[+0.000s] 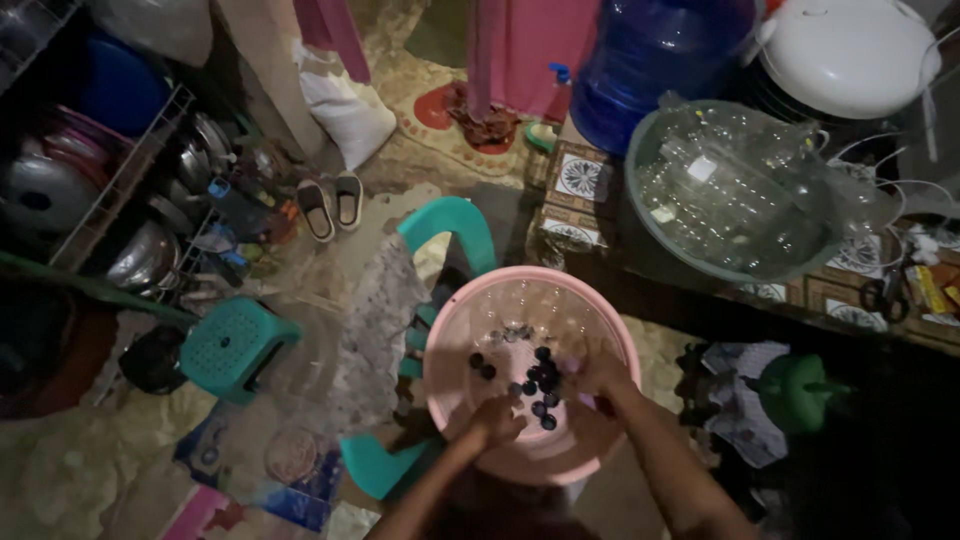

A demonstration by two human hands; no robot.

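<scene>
We look down into a pink basin (600,455) that rests on a teal plastic chair (452,222), and both our hands are inside it. Our left hand (493,420) sits at the near rim, fingers curled in; whether they grip anything we cannot tell in this dim light. Our right hand (598,375) reaches in from the other side, its fingers bent over a cluster of small dark bottle caps (540,385) lying on the basin's bottom, touching or just above them; we cannot tell if it holds one. Clear plastic bottles (520,305) lie in the far half of the basin. On the desk (590,235) beyond stands a larger green basin (640,215) heaped with more clear bottles, beside a blue water jug (650,60). A small teal stool (235,345) stands on the floor to the left, near a rack of metal pots (140,260).
</scene>
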